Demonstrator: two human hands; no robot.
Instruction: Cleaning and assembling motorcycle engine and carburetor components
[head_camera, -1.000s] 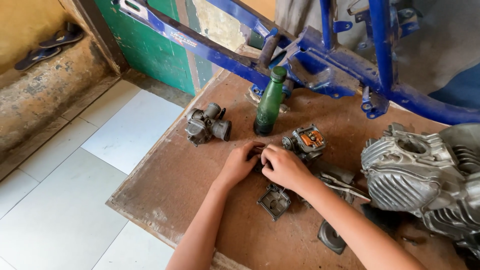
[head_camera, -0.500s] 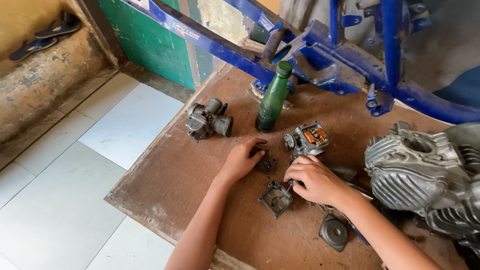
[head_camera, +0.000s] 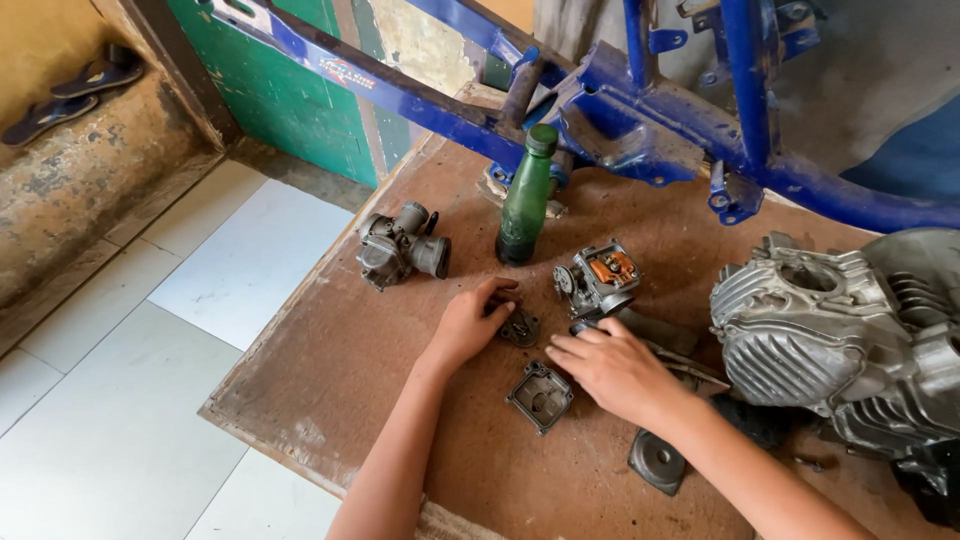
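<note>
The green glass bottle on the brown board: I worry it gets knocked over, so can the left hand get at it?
Probably yes. The left hand lies just below the upright green glass bottle, with only bare brown board between them.

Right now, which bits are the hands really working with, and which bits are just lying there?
Being worked with:
- left hand touching a small dark round part
- right hand beside the square metal cover
- opened carburetor close by

Just lying about:
- green bottle
- second carburetor
- engine block
- blue frame
- round cap
- sandals
</note>
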